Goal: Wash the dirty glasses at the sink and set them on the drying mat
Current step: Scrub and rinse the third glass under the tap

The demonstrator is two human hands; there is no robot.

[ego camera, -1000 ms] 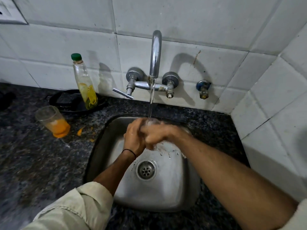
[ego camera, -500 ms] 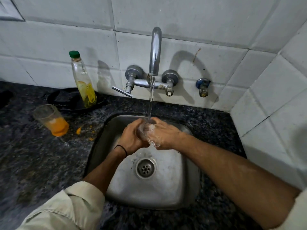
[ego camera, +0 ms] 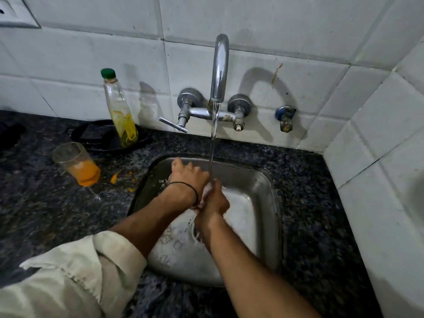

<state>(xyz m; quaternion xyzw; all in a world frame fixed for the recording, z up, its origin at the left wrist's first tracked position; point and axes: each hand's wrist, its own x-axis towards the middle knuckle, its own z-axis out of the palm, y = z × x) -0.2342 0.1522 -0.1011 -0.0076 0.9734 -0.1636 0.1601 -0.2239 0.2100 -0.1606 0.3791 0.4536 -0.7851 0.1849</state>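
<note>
Dimly, white tiles (ego camera: 275, 24) and speckled granite (ego camera: 309, 191) frame the sink (ego camera: 263, 184) — right hand (ego camera: 214, 203) grips a glass (ego camera: 207, 190), left hand (ego camera: 188, 176) — cannot tell.

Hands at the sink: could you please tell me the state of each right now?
Left hand: cannot tell.
Right hand: grips the glass.

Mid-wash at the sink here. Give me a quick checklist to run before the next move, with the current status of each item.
1. Tap running: ok, stream falls onto the hands.
2. Grip on held glass: right hand ok, curled round it; left hand cannot tell.
3. Held glass clean: cannot tell, mostly hidden.
4. Orange-stained glass on the counter: not ok, unwashed.
5. Drying mat located: cannot tell, none clearly in view.
</note>
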